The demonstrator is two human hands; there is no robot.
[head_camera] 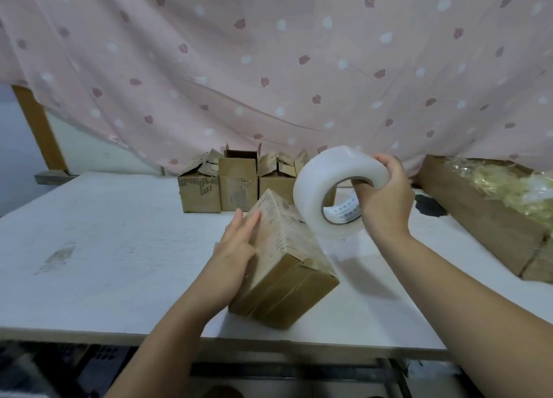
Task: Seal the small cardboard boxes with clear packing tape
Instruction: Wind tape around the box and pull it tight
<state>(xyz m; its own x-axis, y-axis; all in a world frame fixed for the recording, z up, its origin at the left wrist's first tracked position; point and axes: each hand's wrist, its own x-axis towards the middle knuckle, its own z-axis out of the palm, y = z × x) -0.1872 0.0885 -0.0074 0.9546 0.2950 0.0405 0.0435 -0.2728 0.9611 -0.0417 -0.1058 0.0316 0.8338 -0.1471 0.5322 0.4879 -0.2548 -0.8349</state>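
Observation:
A small cardboard box [287, 260] lies on its side on the white table [104, 248], its near end closed and streaked with clear tape. My left hand [236, 245] presses flat, fingers straight, against the box's left face. My right hand [383, 197] grips a large roll of clear packing tape [320, 188], fingers hooked through its core, holding it upright just above the box's far right edge. Three more small boxes [239, 185] with open flaps stand in a row behind.
A long cardboard tray [484, 218] of yellowish plastic packing fills the right side of the table. A pink patterned curtain [269, 68] hangs close behind the boxes. A wooden post [39, 128] stands at the far left. The table's front edge runs below my forearms.

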